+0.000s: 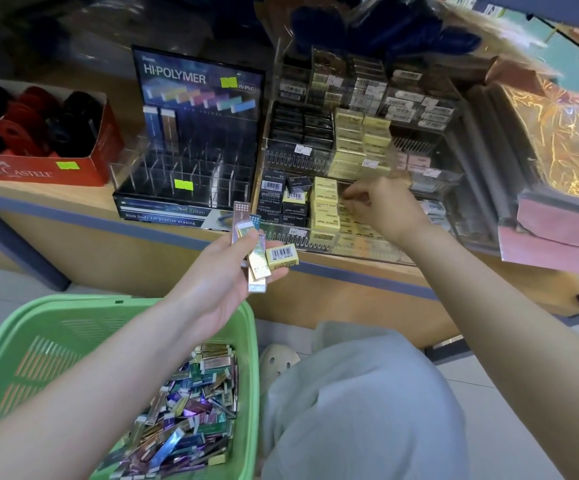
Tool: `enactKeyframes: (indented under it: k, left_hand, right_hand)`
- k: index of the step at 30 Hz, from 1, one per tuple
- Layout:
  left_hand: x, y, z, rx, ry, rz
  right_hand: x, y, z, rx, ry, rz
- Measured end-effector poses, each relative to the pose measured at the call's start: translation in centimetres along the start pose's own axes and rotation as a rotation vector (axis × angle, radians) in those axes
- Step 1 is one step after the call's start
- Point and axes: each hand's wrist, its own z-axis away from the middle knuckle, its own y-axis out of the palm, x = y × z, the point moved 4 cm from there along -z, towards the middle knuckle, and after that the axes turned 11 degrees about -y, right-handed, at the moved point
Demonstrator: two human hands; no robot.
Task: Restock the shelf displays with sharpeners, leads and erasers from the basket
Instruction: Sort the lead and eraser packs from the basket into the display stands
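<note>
left hand (227, 271) grip clamped on slim erasers (257, 251), right hand (385, 209) fingers pinched together inside acrylic tray (315, 233)

Basket (142, 306) below shelf (73, 199)

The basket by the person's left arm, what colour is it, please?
Light green, seen in the head view: basket.

A stationery shop is showing here. A black acrylic eraser display printed "HI-POLYMER" (196, 140) is standing on a long wooden shelf (56, 199), wearing neon price stickers. Just right of it, a clear tiered plastic rack (360, 143) is holding barcoded yellow and black boxes with small price tags. Left of it, a red cardboard Faber-Castell carton (39, 171) is sitting open.
</note>
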Motion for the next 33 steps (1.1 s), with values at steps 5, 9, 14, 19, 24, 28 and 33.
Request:
enactKeyframes:
  k: [5,9,14,19,24,28,33]
  left_hand:
    - [-0.2,0.2,0.5,-0.001,0.012,0.007]
    - [-0.4,0.5,0.9,0.022,0.020,0.020]
    - [0.2,1.4,1.6,0.077,-0.029,-0.043]
    - [0.0,2.0,2.2,0.065,-0.003,-0.153]
    - [-0.4,1.8,1.9,0.032,0.066,-0.263]
    - [-0.1,1.6,2.0,0.033,0.098,-0.325]
    - [-0.1,0.7,2.1,-0.042,0.200,-0.507]
  right_hand:
    - [4.9,-1.8,3.1,-0.252,-0.055,-0.280]
    - [9.0,-0.7,6.6,0.077,-0.296,-0.471]
    - [9.2,-0.4,7.9,-0.051,-0.457,-0.343]
    - [7.4,-2.4,7.4,-0.242,-0.200,-0.499]
    - [1.2,-1.8,5.1,-0.189,0.186,-0.448]
    - [-0.1,0.0,3.6,0.005,0.220,-0.325]
    - [-0.3,-0.4,2.2,0.060,0.127,-0.183]
